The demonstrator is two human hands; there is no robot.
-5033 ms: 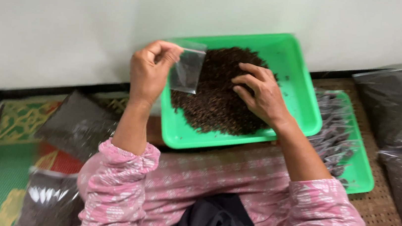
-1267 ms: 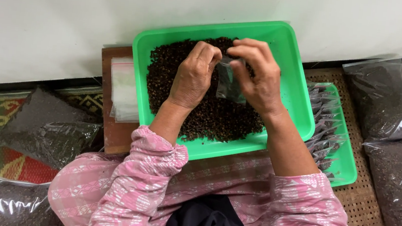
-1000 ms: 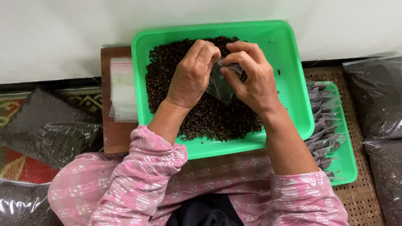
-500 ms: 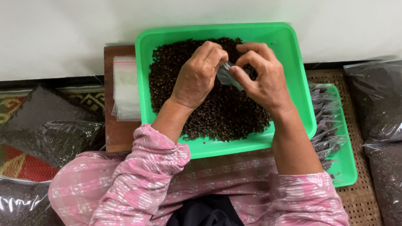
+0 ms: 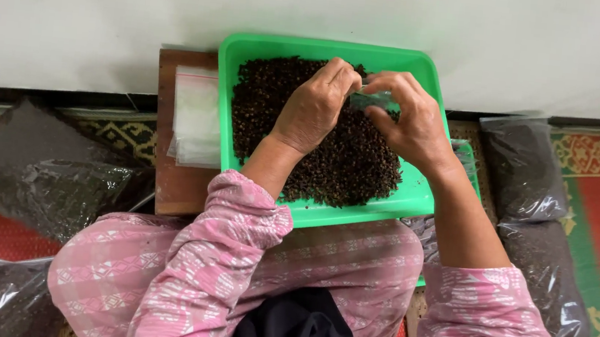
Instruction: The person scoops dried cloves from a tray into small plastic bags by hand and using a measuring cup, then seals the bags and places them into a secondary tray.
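Bag (image 5: 371, 100) sits lower over the peppercorns (image 5: 345, 158) than a moment ago, small, clear, crumpled; both hands' (image 5: 315, 107) (image 5: 410, 121) fingers pinch it.

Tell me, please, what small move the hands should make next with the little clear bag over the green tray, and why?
Probably spread the bag's mouth wider. Both the left hand and the right hand pinch the small clear bag just above the dark seeds in the green tray, and the bag looks flat, its mouth barely parted.
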